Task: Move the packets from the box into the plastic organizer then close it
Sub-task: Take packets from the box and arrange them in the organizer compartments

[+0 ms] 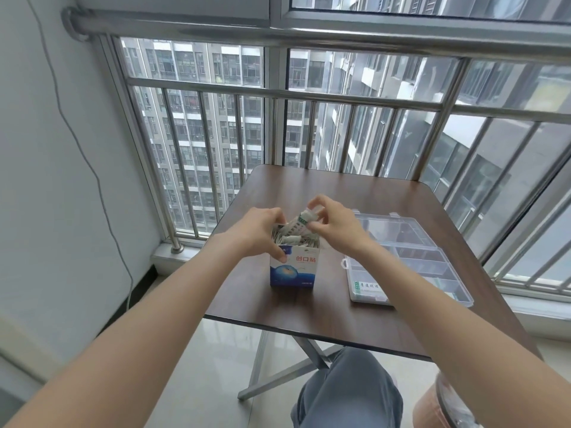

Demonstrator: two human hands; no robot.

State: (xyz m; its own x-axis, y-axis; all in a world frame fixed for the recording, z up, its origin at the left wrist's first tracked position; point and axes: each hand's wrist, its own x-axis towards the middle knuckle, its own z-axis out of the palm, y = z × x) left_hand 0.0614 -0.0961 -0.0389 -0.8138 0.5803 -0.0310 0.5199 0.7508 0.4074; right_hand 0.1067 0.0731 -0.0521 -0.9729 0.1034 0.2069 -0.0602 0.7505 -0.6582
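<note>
A bundle of white paper packets with green print (299, 225) is pinched between the curled fingers (315, 225) of the right hand (332, 225), just above the open top of the blue-and-white cardboard box with red characters (293, 268). The long axis of the bundle is tilted, its upper end leaning away from the person and to the right; the lower end is hidden among the other packets still packed in the box. The left hand (262, 231) is curled over the left rim of the box, with the thumb pressed against the front face. The box stands upright on the dark brown wooden worktop (309, 307). To the right of the box, apart from it, the clear plastic compartment organizer (408, 267) lies open, its lid folded back on the side far from the person. A white label with green print can be made out in the organizer's near-left compartment; the contents of the other compartments are hard to make out through glare.
</note>
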